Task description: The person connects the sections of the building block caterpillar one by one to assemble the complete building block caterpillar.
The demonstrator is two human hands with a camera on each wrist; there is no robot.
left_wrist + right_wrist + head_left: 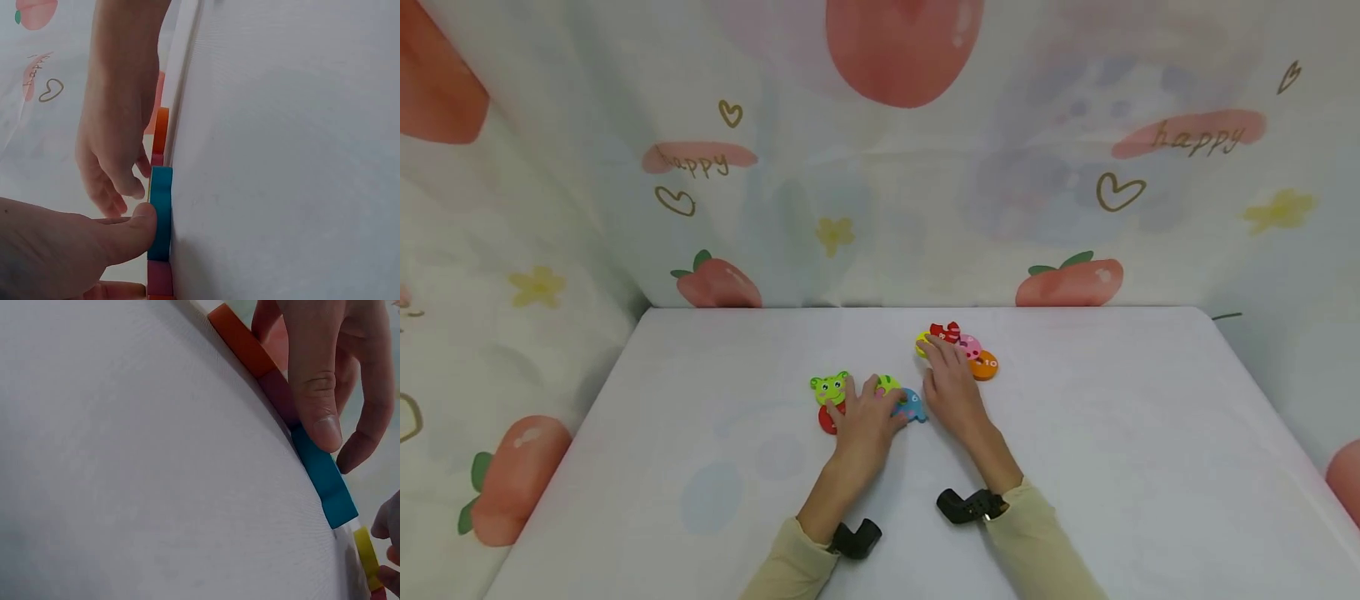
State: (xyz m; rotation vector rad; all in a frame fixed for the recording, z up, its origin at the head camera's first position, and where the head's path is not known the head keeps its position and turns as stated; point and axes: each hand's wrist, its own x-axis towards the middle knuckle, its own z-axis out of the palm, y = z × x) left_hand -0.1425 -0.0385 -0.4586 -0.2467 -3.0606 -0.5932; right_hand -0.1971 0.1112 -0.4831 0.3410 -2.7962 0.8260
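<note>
In the head view, several flat, brightly coloured animal pieces lie in two curved groups. My left hand [867, 425] spreads its fingers over the left group: a green frog-like face [830, 387], a red piece [826, 419], a green piece [888, 383] and a blue piece [912, 407]. Its thumb [134, 234] rests against the side of the blue piece in the left wrist view. My right hand [957, 393] reaches to the other group, fingertips at the yellow piece [921, 342]. Beside that lie a red piece [945, 332], a pink piece [971, 347] and an orange piece [983, 365].
A white table [1112, 433] lies under both groups, its back edge against a hanging cloth [925, 192] printed with fruit and hearts. Each wrist wears a black camera; the right camera [970, 505] stands above the table.
</note>
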